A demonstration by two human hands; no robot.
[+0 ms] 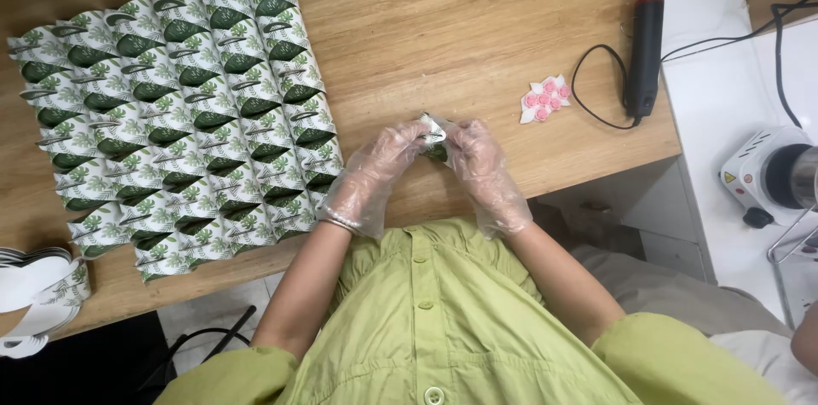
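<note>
Above the counter [477,39], we are pinching a small leaf-printed paper piece [435,131] between both gloved hands, left hand [375,171] and right hand [481,165], fingers clenched on it. Rows of folded leaf-printed boxes [179,107] are lying to our left, pink flower decorations [545,99] to our right.

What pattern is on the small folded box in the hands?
White with green leaf print, on the folded box; head view, the only one, shows it.
</note>
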